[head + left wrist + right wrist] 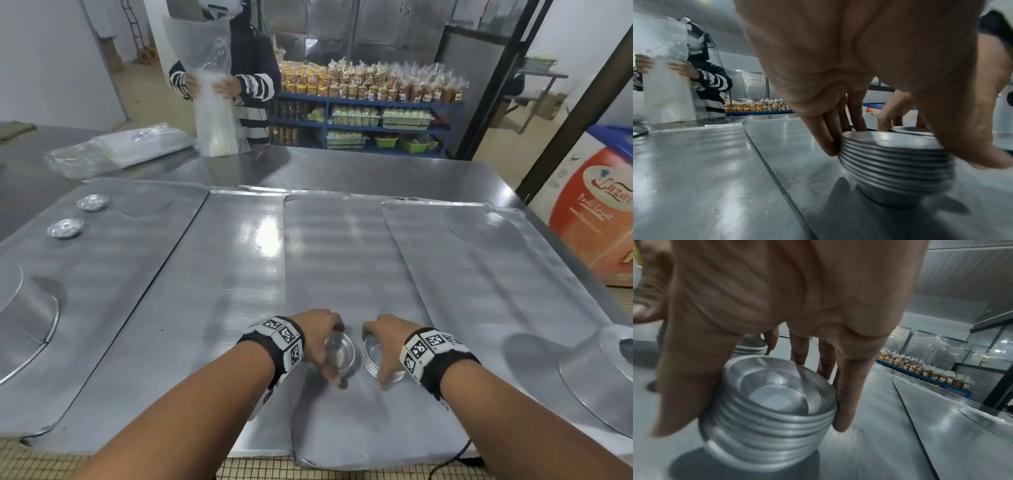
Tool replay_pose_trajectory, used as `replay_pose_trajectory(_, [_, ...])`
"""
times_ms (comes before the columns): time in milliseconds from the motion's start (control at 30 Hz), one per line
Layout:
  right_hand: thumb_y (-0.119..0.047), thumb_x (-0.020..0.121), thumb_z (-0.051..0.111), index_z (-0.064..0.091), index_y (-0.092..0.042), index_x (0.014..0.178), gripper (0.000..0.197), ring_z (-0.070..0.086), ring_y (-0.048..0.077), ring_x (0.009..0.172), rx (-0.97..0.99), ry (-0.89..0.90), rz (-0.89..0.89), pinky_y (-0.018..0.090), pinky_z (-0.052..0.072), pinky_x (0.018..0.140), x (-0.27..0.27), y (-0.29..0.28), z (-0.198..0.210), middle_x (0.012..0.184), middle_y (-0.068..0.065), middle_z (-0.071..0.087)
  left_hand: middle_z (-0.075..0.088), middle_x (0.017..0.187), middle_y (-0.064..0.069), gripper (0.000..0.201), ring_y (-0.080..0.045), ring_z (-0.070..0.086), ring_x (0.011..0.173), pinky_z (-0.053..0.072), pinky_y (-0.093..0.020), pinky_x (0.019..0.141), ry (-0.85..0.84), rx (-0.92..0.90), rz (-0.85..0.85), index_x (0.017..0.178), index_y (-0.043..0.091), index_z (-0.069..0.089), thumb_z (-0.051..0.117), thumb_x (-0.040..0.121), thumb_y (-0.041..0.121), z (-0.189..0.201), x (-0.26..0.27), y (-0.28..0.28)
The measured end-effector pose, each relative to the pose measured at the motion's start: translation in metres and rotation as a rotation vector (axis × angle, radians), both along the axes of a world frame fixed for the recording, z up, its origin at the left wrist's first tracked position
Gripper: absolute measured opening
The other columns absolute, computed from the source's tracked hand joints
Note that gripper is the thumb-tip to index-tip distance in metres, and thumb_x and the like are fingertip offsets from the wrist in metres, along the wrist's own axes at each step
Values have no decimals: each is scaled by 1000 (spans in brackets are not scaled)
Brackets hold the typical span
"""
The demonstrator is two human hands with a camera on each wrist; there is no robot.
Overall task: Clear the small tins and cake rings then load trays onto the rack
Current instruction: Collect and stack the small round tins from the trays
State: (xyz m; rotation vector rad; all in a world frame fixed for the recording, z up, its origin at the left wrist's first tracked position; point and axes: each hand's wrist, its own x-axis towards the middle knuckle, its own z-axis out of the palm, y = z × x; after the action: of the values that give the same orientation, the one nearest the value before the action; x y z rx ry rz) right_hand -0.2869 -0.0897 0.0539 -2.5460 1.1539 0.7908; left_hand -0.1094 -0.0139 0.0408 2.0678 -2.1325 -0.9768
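Note:
Two stacks of small round metal tins sit side by side on a flat tray point(342, 260) near the table's front edge. My left hand point(337, 351) grips the left stack point(346, 356) from above, fingers point(828, 142) on one side and thumb on the other of the stack point(896, 165). My right hand point(375, 358) grips the right stack point(376, 353) the same way, seen close as the stack point(772, 410). Two loose tins point(92, 202) point(65, 228) lie on the far left tray. Cake rings stand at the left point(20, 318) and right point(603, 370) edges.
Several flat trays cover the steel table point(342, 171). Across it a person in a striped top point(253, 85) handles plastic bags, with a pile of bags point(120, 147) beside. Behind are blue shelves of packed goods point(370, 102) and an orange freezer point(599, 212).

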Motion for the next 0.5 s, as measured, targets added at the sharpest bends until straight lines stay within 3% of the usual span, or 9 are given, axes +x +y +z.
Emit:
replay_pose_trajectory(100, [-51,21,85,53,-44,105,91,65,15,86,45,40,-15,36,60,71,11,-9,8,106,-14,55,62,127,-1,80,-21,60,112,49,-30,97,48,1,17,135,17,51,86,69,46,3,17,-1])
replay_pose_trajectory(167, [-55,19,89,57,-42,108,95,66,15,90,86,61,-15,36,60,76,26,-20,15,108,-13,59,65,122,1,75,-17,63,107,50,-27,93,86,29,47,134,19,53,82,73,51,8,36,-2])
replay_pose_trajectory(267, [-47,34,96,59,-35,112,86,63,14,87,81,63,12,30,56,82,64,-32,34,100,-11,57,69,115,2,64,-17,63,101,49,-27,89,38,54,45,127,17,59,79,77,52,18,76,-5])
replay_pose_trajectory(367, [-34,54,93,63,-28,111,66,57,15,85,64,23,32,28,53,84,113,-38,45,91,-11,54,70,114,-1,55,-21,63,103,50,-29,89,-44,50,74,120,16,65,77,79,50,26,125,-7])
replay_pose_trajectory(500, [-33,56,89,64,-30,96,48,61,17,83,50,-60,78,32,55,83,195,-44,45,88,-7,61,69,113,-6,45,-24,62,107,49,-28,87,-108,-9,180,117,13,68,75,84,43,40,196,-6])
